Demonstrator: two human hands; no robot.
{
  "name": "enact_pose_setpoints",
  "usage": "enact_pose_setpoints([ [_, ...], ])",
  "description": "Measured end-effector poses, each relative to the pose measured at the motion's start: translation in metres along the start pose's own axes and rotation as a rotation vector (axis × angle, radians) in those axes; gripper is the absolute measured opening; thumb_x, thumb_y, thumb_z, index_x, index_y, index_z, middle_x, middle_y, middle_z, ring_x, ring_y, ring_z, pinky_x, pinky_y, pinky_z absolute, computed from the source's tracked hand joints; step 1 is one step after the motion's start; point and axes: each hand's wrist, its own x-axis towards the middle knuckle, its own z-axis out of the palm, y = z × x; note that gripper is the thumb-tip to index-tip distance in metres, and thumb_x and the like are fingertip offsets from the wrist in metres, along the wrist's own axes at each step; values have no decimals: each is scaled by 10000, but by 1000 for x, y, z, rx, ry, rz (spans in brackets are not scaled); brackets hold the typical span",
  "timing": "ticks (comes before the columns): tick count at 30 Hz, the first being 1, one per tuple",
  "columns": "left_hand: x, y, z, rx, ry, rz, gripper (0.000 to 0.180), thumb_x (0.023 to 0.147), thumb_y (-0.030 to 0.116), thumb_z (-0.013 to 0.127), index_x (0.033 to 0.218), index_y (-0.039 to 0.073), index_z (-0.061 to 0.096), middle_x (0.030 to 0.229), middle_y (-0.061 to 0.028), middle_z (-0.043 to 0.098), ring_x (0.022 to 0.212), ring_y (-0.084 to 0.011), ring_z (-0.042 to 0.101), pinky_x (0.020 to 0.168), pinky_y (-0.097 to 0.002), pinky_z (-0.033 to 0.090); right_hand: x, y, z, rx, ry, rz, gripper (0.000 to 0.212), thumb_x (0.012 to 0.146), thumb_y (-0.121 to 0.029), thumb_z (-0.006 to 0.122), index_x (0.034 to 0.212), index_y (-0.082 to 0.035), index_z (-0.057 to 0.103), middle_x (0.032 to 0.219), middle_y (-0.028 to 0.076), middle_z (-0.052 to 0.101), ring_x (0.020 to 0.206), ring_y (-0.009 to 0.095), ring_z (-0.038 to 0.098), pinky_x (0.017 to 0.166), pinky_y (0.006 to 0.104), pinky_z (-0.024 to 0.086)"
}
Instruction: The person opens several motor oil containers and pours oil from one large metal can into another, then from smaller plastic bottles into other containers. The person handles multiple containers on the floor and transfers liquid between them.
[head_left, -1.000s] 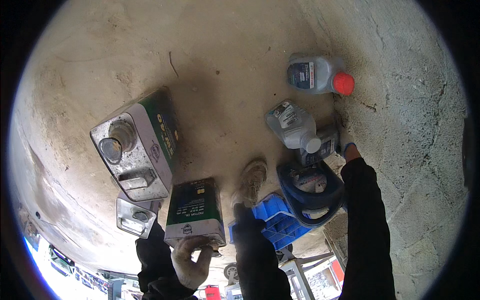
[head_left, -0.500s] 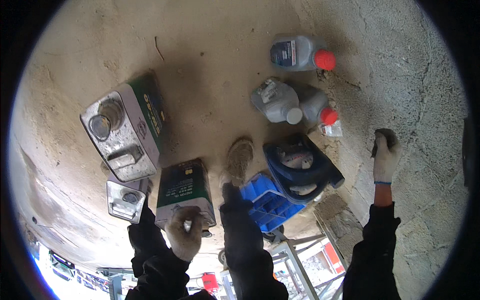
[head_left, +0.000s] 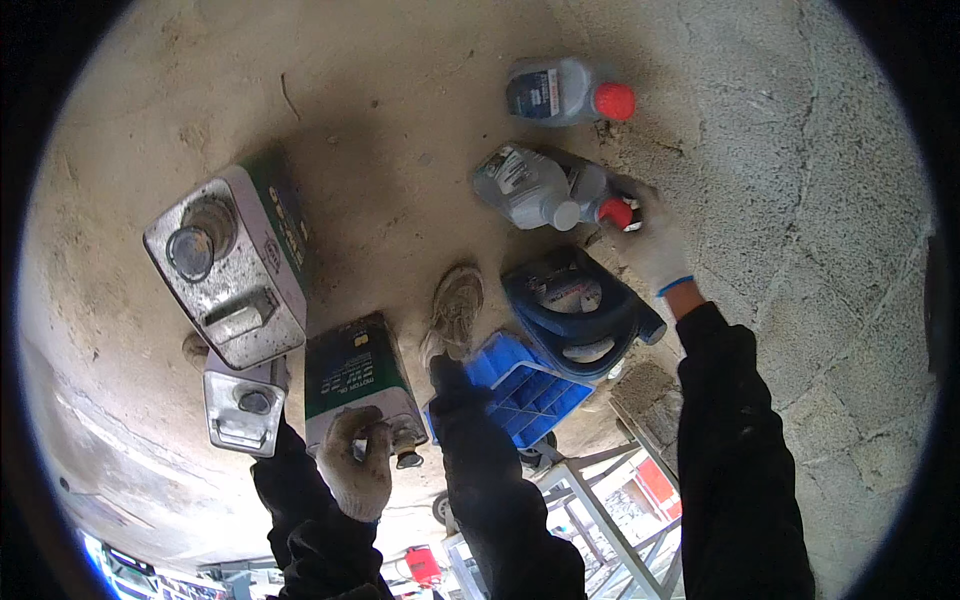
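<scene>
My left hand [head_left: 357,465], in a soiled whitish work glove, is closed round the top handle of a green and pale rectangular motor oil tin [head_left: 355,375]. The tin leans, with its spout beside my fingers. My right hand [head_left: 650,245], gloved with dark fingertips, curls its fingers round the red cap of a clear plastic bottle [head_left: 588,184]. That bottle lies partly behind a white-capped clear bottle [head_left: 528,190]. A further red-capped bottle [head_left: 570,92] lies beyond them. Just nearer than my right hand is a dark blue oil jug [head_left: 570,305] with a moulded handle.
At left stand a big metal tin [head_left: 225,270] and a smaller one [head_left: 243,400]. A blue plastic crate [head_left: 540,400] sits beside my shoe [head_left: 457,305]. A rough concrete slope [head_left: 800,250] rises at right. A metal frame [head_left: 600,530] stands near the lower edge.
My right hand has moved left from the concrete to the red-capped bottle and closed at its cap. My left hand stays on the tin's handle. The view has shifted slightly.
</scene>
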Motion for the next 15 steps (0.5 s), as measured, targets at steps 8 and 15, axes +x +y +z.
enact_pose_setpoints([
  [8,3,-16,-3,-66,62,1,136,866,-12,684,998,-29,715,945,-125,732,843,-202,690,772,-314,537,-2,49,-21,239,90,72,527,840,-83,806,1333,-39,624,1286,164,669,1171,262,655,1012,371,528],
  [15,5,-25,-4,-36,26,64,147,886,13,677,1026,-23,702,953,-114,710,851,-188,663,770,-310,525,-70,39,-113,444,266,74,568,813,110,751,1345,3,582,1288,135,667,1172,208,654,1025,346,542],
])
